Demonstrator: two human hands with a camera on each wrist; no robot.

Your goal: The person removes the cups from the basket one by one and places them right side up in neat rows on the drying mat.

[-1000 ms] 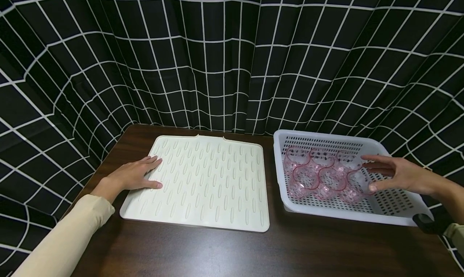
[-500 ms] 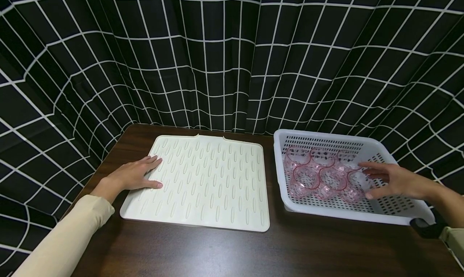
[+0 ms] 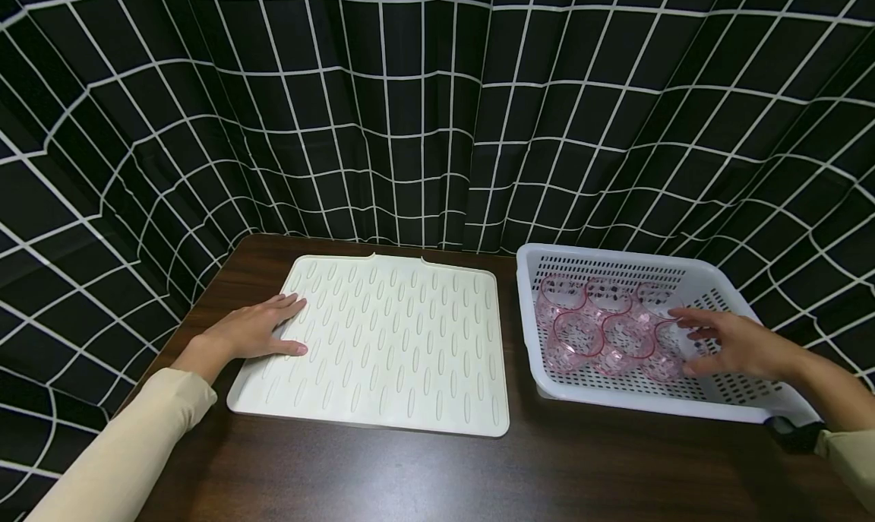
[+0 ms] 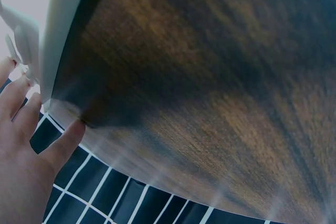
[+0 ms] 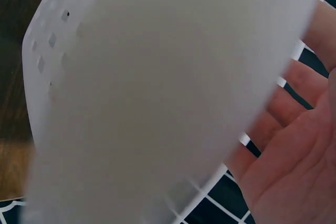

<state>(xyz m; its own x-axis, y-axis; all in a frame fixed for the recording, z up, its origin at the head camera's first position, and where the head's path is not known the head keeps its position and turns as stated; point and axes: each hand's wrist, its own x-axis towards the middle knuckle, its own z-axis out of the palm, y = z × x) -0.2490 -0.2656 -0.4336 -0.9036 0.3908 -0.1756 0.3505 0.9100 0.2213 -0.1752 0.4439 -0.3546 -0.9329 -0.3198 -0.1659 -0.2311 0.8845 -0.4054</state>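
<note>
Basket (image 3: 615,402): white, perforated, standing on the brown desk (image 3: 424,469)
Glasses (image 3: 608,362): six, clear pink with red rims facing up, set in two rows of three inside the basket, toward its left end
Right hand (image 3: 734,343): over the right part of the basket; grip apart, thumb separated from the fingers
Front right glass (image 3: 663,362): inside the basket, immediately left of the right grip, near the thumb and fingertips; whether they touch it cannot be told
Right wrist view: blurred basket wall fills most of the frame and hides the fingertips
Mat (image 3: 396,340): off-white, patterned with slim ovals, flat on the desk to the left of the basket, apart from it
Left hand (image 3: 253,328): well left of the basket, at the mat's far edge; grip apart, fingers extended
Curtain (image 3: 383,127): black with white grid, behind the basket
</note>
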